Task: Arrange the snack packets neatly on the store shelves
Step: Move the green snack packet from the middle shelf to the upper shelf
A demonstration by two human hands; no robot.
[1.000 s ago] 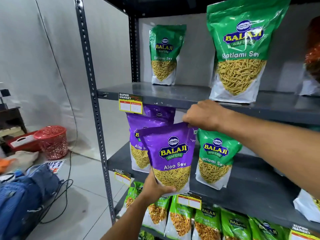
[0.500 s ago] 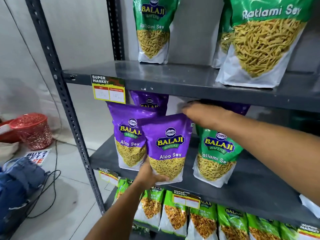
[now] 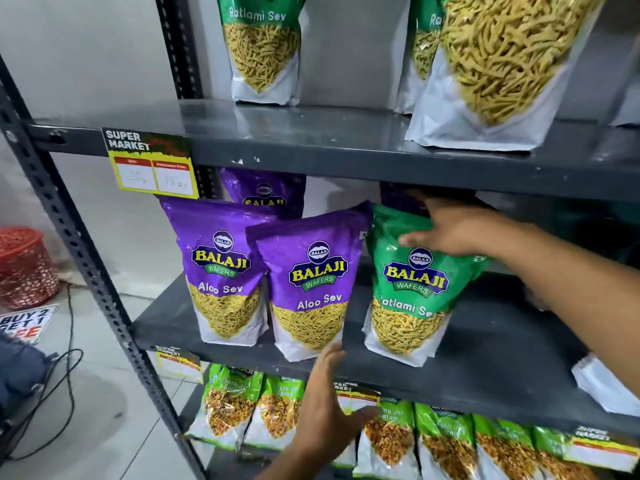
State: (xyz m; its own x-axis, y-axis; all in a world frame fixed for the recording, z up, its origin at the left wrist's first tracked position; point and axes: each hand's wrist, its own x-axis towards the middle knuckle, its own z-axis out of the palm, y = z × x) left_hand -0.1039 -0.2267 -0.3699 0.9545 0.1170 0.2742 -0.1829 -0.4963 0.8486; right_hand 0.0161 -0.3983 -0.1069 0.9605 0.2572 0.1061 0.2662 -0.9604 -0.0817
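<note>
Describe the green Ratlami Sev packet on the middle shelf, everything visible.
The green Ratlami Sev packet is a glossy plastic stand-up pouch: green top with a Balaji Wafers logo, a printed or windowed panel of yellow sev below, white base. It stands upright on the middle shelf, leaning slightly, to the right of the nearer purple Aloo Sev packet, their upper corners close or touching. The right hand lies open across its crumpled top. The left hand is below, not touching it.

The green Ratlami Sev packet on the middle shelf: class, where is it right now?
In the head view, the green packet stands on the middle shelf, right of two purple packets, with the right hand on its top.
</note>
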